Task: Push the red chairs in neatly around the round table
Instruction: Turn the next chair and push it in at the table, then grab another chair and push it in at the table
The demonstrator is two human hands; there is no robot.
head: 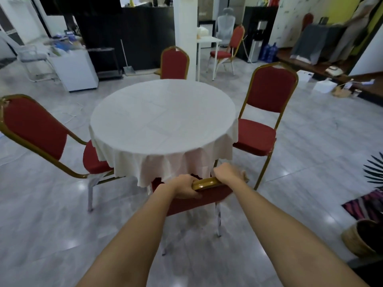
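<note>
Both hands clamp the gold top rail of the near chair (207,195): left hand (185,188) wrapped tight, right hand (227,172) curled over it. The chair sits against the round table (162,119), under the hanging cloth. Side chairs (267,112) and (35,129) stand angled out.

A woven basket (357,238) sits near a patterned rug (366,204) (colours striped), lower right.

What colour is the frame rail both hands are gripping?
Glossy gold, on the near chair's top rail; the head view shows it.
</note>
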